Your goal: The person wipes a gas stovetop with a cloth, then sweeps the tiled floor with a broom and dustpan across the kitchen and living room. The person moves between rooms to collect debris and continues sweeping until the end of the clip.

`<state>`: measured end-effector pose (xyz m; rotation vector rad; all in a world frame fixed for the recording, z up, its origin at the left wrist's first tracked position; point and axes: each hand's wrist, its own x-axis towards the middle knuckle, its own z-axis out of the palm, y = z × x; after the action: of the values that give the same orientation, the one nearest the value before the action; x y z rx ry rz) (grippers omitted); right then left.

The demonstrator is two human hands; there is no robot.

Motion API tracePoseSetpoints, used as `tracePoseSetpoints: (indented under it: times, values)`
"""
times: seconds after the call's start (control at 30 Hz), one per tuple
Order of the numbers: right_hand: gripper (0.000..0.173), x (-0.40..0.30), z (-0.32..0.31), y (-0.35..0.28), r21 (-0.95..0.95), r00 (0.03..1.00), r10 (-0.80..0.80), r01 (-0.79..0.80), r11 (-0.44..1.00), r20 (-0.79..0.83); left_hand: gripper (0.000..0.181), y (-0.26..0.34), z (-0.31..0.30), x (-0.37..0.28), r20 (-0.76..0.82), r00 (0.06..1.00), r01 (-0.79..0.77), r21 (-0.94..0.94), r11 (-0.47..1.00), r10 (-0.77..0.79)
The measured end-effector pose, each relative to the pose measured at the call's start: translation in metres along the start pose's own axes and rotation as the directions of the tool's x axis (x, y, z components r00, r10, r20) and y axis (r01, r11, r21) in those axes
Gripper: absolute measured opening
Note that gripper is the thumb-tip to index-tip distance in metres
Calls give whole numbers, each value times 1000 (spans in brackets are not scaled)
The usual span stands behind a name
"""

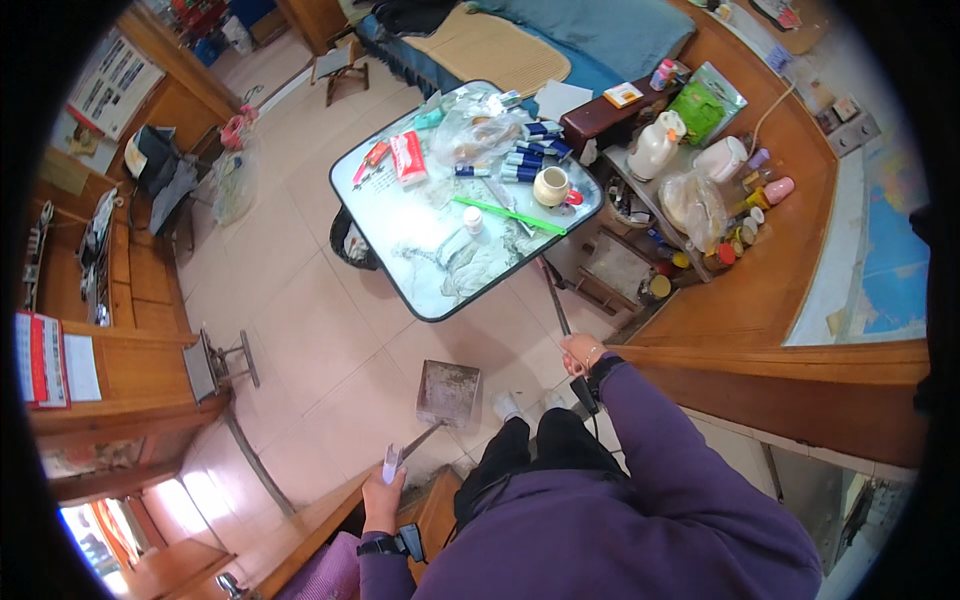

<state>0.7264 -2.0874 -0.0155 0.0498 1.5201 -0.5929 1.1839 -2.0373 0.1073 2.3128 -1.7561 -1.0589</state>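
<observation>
My left hand [383, 491] is closed around the handle of a long-handled metal dustpan [448, 390], whose pan rests on the tiled floor left of my feet. A pale lilac piece [391, 463] stands up at the top of that hand. My right hand [581, 352] grips a dark thin pole [556, 300], which runs forward and passes under the table; its far end is hidden. Ahead stands a low table [420, 277] with a glossy patterned top. On it lie a green stick [510, 215], a white bottle [473, 220], a beige cup [551, 186], blue-and-white packets [523, 165] and a plastic bag.
A dark bin [349, 238] stands by the table's left edge. At right are a shelf with jars, a white jug [655, 146] and a small wooden stool [616, 270]. Folding stools [217, 365] stand at left. A doorway edge [750, 364] is close on my right.
</observation>
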Motion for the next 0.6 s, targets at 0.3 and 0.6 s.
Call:
tracePoseSetpoints:
  times: [0.3, 0.6]
  values:
    - [5, -49, -70, 63, -170, 992, -100, 85, 982, -82, 33, -9, 29, -83, -146, 978, 121, -190, 974, -150]
    - [8, 66, -81, 4, -974, 973, -42, 226, -12, 227, 32, -6, 65, -151, -250, 923, 222, -276, 935, -293]
